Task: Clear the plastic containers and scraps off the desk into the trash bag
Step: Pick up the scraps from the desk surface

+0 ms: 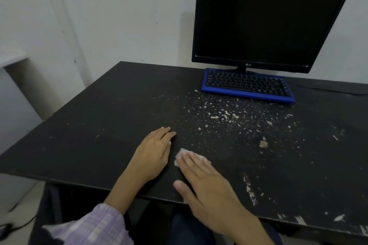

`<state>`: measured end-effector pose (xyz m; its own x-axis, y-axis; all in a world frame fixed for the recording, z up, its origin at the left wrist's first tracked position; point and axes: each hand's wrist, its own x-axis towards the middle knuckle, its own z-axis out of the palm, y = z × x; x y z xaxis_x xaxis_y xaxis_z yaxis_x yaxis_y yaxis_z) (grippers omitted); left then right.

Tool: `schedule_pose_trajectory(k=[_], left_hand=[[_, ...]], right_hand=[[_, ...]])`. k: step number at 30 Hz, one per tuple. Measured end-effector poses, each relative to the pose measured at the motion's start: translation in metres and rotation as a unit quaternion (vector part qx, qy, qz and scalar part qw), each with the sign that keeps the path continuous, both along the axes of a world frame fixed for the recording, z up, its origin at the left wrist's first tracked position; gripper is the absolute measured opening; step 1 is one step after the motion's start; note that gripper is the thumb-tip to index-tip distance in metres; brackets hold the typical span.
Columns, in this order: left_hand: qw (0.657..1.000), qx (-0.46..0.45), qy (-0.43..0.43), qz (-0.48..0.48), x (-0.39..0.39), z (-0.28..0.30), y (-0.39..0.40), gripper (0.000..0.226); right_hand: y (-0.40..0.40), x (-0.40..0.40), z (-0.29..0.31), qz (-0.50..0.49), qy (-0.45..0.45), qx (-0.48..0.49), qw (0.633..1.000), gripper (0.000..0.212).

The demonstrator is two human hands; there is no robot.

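Observation:
My right hand [201, 181] lies flat with straight fingers on a small crumpled white tissue [180, 155], pressing it to the black desk [103, 125] near the front edge. Only the tissue's far-left end shows past my fingertips. My left hand [154, 151] rests palm down on the desk just left of it, fingers straight and holding nothing. Pale crumbs and scraps [227, 115] are scattered over the desk's middle and right, with a larger tan scrap [263, 143] to the right of my hands. No plastic container or trash bag is in view.
A black monitor [264, 22] stands at the back right with a blue-framed keyboard [247, 85] in front of it. A cable [328, 88] runs off to the right. White scuffs [250, 189] mark the desk's front right. The wall stands behind.

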<state>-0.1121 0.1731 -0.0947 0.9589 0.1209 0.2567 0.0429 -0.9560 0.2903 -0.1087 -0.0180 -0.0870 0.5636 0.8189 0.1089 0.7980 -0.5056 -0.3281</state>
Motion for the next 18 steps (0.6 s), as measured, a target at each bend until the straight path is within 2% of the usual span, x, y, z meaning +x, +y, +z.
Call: schedule_pose_trajectory(k=[2,4,7,10,14,18], left_hand=[[1.0,-0.013,0.01,-0.007,-0.001,-0.001,0.002,0.045],[1.0,-0.024,0.01,-0.009,-0.002,-0.001,0.005,0.047],[1.0,-0.025,0.002,-0.007,-0.001,-0.002,0.006,0.047],[1.0,-0.023,-0.002,0.003,0.0,-0.002,0.004,0.048],[1.0,-0.021,-0.012,0.01,0.001,-0.001,0.003,0.048],[0.999,-0.028,-0.015,-0.005,0.0,-0.003,0.005,0.049]], right_hand=[[0.009,-0.008,0.0,0.029,0.021,-0.014,0.999,0.072],[0.002,-0.016,-0.006,0.062,-0.009,-0.06,0.996,0.063],[-0.022,-0.008,-0.006,0.03,-0.026,-0.096,0.995,0.055],[-0.034,0.006,0.001,-0.02,-0.021,-0.038,0.999,0.061],[-0.011,0.023,0.0,-0.016,0.005,-0.025,1.0,0.078],[0.009,0.006,0.0,0.036,0.013,-0.013,0.999,0.072]])
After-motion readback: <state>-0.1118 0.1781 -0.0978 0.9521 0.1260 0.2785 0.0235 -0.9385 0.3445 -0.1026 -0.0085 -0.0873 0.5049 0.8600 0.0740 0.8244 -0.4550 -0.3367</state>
